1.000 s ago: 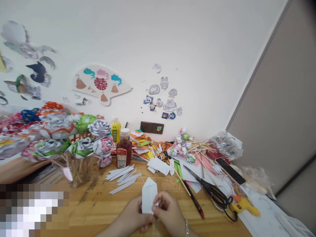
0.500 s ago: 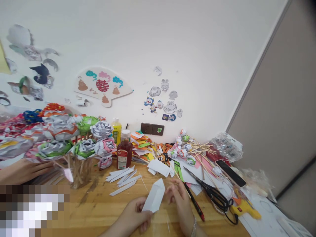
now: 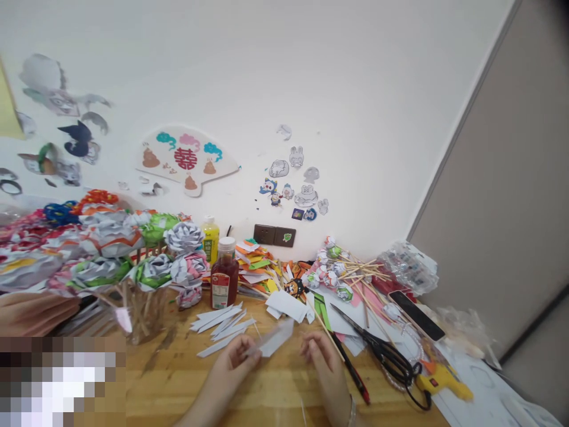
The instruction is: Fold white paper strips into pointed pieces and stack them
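Note:
My left hand (image 3: 240, 359) pinches a folded white paper strip (image 3: 276, 339) by its near end, above the wooden table. The paper is tilted and slightly blurred. To the right of the paper, apart from it, is my right hand (image 3: 325, 362), its fingers loosely bent and no held object showing. Narrow white paper strips (image 3: 221, 323) lie just beyond my left hand. A stack of folded white paper pieces (image 3: 288, 305) lies behind the held one. Close by my right hand are a black pen with a red end (image 3: 353, 369) and black scissors (image 3: 382, 350).
Paper flowers on sticks (image 3: 153, 270) crowd the left, beside another person's hand (image 3: 35, 311). A red sauce bottle (image 3: 224, 279) and a yellow bottle (image 3: 210, 237) stand behind the strips. On the right are a phone (image 3: 416, 314), a yellow glue gun (image 3: 447, 381) and small paper buds on sticks (image 3: 329, 277).
My left hand has tipped the folded paper flatter and moved it slightly up and left. My right hand has lowered a little. At the left, the other person's hand has drawn back leftwards.

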Tool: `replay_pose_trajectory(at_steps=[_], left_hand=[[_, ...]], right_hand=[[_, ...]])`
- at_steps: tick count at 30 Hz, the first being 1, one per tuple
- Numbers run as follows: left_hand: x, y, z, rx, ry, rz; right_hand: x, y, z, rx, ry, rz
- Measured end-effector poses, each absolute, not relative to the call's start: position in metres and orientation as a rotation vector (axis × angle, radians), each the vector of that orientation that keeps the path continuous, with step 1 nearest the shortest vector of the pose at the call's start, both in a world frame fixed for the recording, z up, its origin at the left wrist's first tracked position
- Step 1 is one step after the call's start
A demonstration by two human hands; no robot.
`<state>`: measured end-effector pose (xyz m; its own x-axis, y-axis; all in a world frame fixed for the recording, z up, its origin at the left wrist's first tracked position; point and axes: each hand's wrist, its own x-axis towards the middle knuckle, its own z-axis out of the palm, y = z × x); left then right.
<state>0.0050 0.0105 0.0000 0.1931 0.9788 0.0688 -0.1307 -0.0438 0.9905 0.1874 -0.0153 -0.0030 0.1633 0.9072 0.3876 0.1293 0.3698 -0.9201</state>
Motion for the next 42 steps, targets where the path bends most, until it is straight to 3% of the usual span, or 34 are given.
replay_pose_trajectory(at_steps=[5, 13, 18, 26, 36, 42], left_hand=[[0.007, 0.004, -0.002, 1.366, 0.917, 1.088], [0.009, 0.0, -0.005, 1.523, 0.957, 0.992], [0.013, -0.002, -0.005, 1.507, 0.917, 0.927], [0.014, -0.004, 0.001, 1.54, 0.925, 0.815], [0.013, -0.002, -0.004, 1.58, 0.953, 0.781], [0.014, -0.005, 0.003, 1.609, 0.986, 0.761]], right_hand=[[0.19, -0.016, 0.001, -1.082, -1.257, 0.692], [0.178, -0.021, -0.012, -0.946, -1.534, 1.057], [0.17, -0.025, -0.024, -1.086, -1.633, 0.927], [0.17, -0.023, -0.019, -1.006, -1.534, 1.015], [0.169, -0.031, -0.006, -1.023, -1.767, 0.727], [0.169, -0.031, -0.009, -1.027, -1.743, 0.813]])
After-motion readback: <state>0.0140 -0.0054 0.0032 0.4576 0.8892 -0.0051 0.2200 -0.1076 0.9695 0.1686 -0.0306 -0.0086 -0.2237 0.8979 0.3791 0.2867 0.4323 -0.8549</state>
